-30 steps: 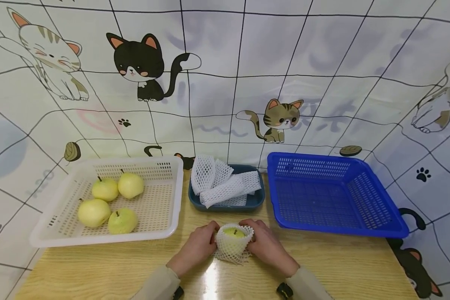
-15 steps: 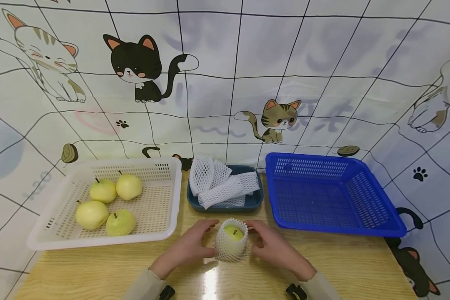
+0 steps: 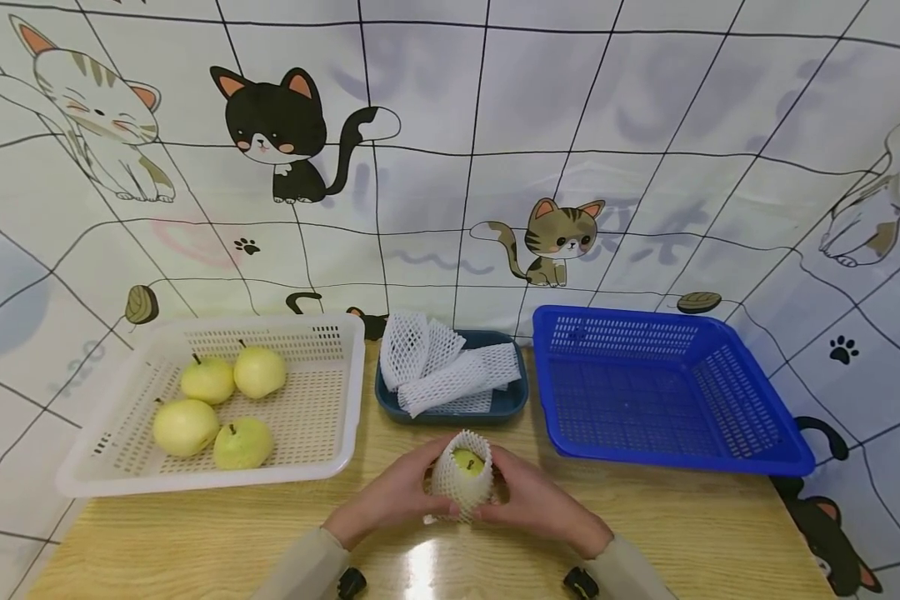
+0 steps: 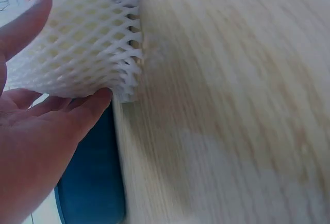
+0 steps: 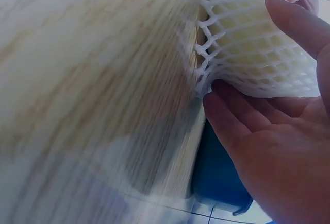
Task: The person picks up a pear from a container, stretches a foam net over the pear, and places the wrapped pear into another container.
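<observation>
A yellow-green pear [image 3: 468, 461] stands upright on the table in a white foam net sleeve [image 3: 457, 492]; its top and stem show through the sleeve's open upper end. My left hand [image 3: 399, 489] holds the sleeved pear from the left, thumb in front and fingers round the far side. From the right, my right hand [image 3: 536, 498] grips it in the same way. Both wrist views show the fingertips low on the netting, right by its frayed bottom edge at the tabletop. The pear's body shows pale yellow through the mesh.
Left of the hands is a white plastic basket [image 3: 311, 473] with several bare pears [image 3: 243, 443]. Behind them, a dark teal tray [image 3: 506, 406] contains more foam sleeves [image 3: 450, 379]. A blue basket [image 3: 622, 400] stands to the right. A cat-print cloth [image 3: 420, 167] hangs behind.
The hands let go of the sleeved pear and spread apart, then came back in and took hold lower round its sides. The sleeve now rises higher and narrower around the pear's top.
</observation>
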`<state>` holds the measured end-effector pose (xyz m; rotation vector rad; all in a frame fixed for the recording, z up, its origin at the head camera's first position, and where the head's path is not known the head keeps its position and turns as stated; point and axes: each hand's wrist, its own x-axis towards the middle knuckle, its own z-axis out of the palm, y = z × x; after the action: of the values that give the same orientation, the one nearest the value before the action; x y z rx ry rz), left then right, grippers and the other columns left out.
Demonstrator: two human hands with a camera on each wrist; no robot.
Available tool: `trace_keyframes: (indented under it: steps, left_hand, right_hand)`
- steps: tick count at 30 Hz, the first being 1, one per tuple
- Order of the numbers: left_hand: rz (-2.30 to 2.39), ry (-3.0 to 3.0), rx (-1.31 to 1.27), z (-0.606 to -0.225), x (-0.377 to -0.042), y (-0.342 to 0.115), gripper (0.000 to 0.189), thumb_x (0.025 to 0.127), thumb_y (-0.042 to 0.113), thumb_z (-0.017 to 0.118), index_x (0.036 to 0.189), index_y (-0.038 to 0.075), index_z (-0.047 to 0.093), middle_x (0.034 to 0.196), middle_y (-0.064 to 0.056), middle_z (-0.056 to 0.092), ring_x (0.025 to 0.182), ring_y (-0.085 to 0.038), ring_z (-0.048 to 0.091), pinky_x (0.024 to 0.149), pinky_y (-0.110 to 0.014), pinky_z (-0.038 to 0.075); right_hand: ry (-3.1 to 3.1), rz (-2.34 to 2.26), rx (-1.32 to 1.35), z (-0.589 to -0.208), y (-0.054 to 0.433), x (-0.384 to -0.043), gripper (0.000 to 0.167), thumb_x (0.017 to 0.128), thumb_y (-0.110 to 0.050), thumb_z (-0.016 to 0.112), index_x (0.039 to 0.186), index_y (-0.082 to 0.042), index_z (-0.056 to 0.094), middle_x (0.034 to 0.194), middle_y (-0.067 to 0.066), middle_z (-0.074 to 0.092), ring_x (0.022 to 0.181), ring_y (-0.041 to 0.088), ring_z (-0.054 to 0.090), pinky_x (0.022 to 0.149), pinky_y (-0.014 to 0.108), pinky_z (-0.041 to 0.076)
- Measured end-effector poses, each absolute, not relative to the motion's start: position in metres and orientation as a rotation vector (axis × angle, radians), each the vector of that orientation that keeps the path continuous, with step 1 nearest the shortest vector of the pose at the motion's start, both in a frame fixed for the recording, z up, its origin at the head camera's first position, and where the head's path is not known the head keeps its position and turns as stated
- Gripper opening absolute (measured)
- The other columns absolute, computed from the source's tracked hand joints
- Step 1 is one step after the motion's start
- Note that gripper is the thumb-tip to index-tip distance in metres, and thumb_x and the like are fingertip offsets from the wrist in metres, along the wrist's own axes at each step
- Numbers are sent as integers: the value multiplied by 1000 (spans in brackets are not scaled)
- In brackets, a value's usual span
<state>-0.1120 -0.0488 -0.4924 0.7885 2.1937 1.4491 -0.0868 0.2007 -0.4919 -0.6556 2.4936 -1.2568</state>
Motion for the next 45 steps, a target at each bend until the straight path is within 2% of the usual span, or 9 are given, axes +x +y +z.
trace_keyframes:
  steps: [6,11,17,22,27,34,39,42,45]
  left_hand:
    - [1361,2246,868,-496,-110,-45,95,76,5,86,159,17,40,150,-5,51,130,-20,51,113,-42,40]
    - [1317,2266,875,-497,-109,-44,98,76,3,87,159,12,36,149,-8,51,131,-21,50,114,-42,39]
    - [1309,2289,798,-499,-109,-46,100,76,12,90,160,12,36,149,-7,53,127,-19,54,109,-39,44]
    - [1485,2175,679,-498,-109,-53,94,82,24,89,159,14,38,139,-3,60,118,-16,61,97,-30,51]
    - [1764,1885,554,-495,-109,-52,87,90,21,82,158,2,33,139,-14,58,120,-24,63,97,-31,54]
    - [2001,1732,375,-489,-101,-48,84,97,21,72,161,-3,22,144,-23,54,124,-25,60,98,-31,53]
    - [2168,1499,249,-487,-95,-44,73,103,17,62,160,-5,21,140,-18,55,120,-21,62,98,-34,54]
    - [2222,1386,173,-485,-93,-43,66,107,19,57,157,-7,23,132,-13,59,115,-19,64,95,-33,55]
    - [2241,1359,121,-484,-92,-42,61,108,22,54,154,-9,27,126,-10,62,110,-17,65,92,-30,56]
  right_hand:
    - [2507,-1166,-685,-492,196,-88,83,83,-23,88,151,-7,44,140,3,58,121,16,57,102,36,50]
    - [2533,-1099,-732,-493,190,-88,86,82,-21,89,153,-9,41,141,2,57,124,15,56,104,37,49]
    - [2527,-1101,-672,-492,191,-89,85,81,-25,89,151,-11,43,137,-1,60,121,14,58,102,37,50]
    - [2411,-1283,-537,-484,197,-88,86,84,-30,85,155,-13,39,141,4,58,126,24,58,103,46,50]
    - [2370,-1497,-461,-478,200,-82,78,91,-33,81,155,-17,39,142,10,59,125,33,60,103,55,49]
    - [2383,-1636,-565,-475,201,-77,67,97,-23,74,153,-15,39,138,6,63,121,22,62,105,41,50]
    - [2505,-1656,-778,-475,205,-75,75,88,-19,83,151,-10,44,143,10,58,121,21,63,103,42,51]
    - [2676,-1609,-955,-474,205,-74,70,85,-25,87,144,-10,52,139,11,58,121,21,62,102,37,51]
    - [2874,-1514,-1157,-472,202,-75,54,92,-35,81,133,-8,60,131,11,61,119,25,60,103,29,48]
